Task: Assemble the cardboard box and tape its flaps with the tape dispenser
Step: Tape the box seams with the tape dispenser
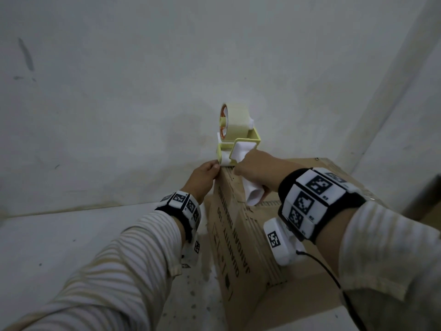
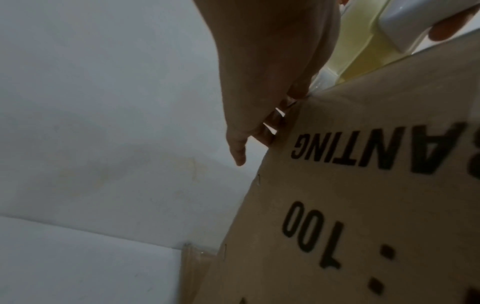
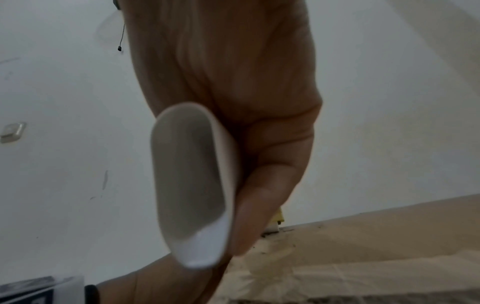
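A brown cardboard box (image 1: 238,237) with black print stands on the floor, its top flaps folded down. On its far top edge sits a yellow tape dispenser (image 1: 238,137) carrying a roll of pale tape. My right hand (image 1: 257,168) grips the dispenser's white handle (image 3: 189,185). My left hand (image 1: 205,173) is at the box's far corner beside the dispenser's front. In the left wrist view its fingers (image 2: 259,127) lie fairly straight against the box's (image 2: 363,205) far face. Wrinkled clear tape (image 3: 285,267) lies along the top seam.
A white wall (image 1: 143,91) rises just behind the box, and pale floor (image 1: 59,247) spreads to the left. Another brown cardboard piece (image 1: 427,201) shows at the right edge. A black cable (image 1: 334,280) runs from my right wrist band.
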### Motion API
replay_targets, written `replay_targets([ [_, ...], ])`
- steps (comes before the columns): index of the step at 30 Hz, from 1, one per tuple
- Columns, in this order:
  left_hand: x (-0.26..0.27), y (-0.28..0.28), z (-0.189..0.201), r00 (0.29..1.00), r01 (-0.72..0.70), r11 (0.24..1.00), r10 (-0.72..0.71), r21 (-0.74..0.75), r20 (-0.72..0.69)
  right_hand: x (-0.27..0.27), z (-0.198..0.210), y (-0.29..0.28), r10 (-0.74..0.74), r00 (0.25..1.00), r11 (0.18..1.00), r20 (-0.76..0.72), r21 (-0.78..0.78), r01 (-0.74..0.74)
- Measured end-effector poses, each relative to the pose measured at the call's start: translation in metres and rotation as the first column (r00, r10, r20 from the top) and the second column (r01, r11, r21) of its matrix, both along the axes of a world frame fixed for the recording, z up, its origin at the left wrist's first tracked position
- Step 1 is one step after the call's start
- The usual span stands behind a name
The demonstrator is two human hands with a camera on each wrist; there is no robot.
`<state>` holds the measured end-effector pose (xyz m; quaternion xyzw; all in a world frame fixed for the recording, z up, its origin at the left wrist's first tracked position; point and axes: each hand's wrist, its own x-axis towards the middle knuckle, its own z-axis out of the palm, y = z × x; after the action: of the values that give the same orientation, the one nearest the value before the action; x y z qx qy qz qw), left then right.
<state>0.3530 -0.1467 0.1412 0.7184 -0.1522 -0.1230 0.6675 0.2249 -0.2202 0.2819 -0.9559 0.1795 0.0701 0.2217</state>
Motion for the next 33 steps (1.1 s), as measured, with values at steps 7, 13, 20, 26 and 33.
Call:
replay_targets([
  [7,-0.005,-0.011,0.012,0.983,-0.124,0.992,0.123,0.006,-0.134,-0.006,-0.002,-0.001,0.042,0.999,0.998,0.007,0.055,-0.043],
  [13,-0.010,-0.012,0.020,0.979,-0.080,0.994,0.064,-0.080,-0.194,-0.008,-0.003,-0.005,0.043,0.999,0.998,0.019,0.044,-0.044],
  [20,-0.003,-0.015,0.019,0.978,-0.074,0.997,0.065,-0.038,-0.196,-0.012,0.001,-0.009,0.030,1.000,0.996,-0.004,0.082,-0.030],
  [26,-0.001,-0.012,0.018,0.973,-0.011,1.000,0.004,-0.029,-0.232,-0.013,0.000,-0.010,0.003,1.000,0.993,0.000,0.121,-0.003],
  [33,-0.002,-0.014,0.024,0.999,-0.022,0.987,0.027,0.157,-0.027,-0.019,-0.001,-0.008,-0.045,0.999,0.965,-0.031,0.256,0.051],
])
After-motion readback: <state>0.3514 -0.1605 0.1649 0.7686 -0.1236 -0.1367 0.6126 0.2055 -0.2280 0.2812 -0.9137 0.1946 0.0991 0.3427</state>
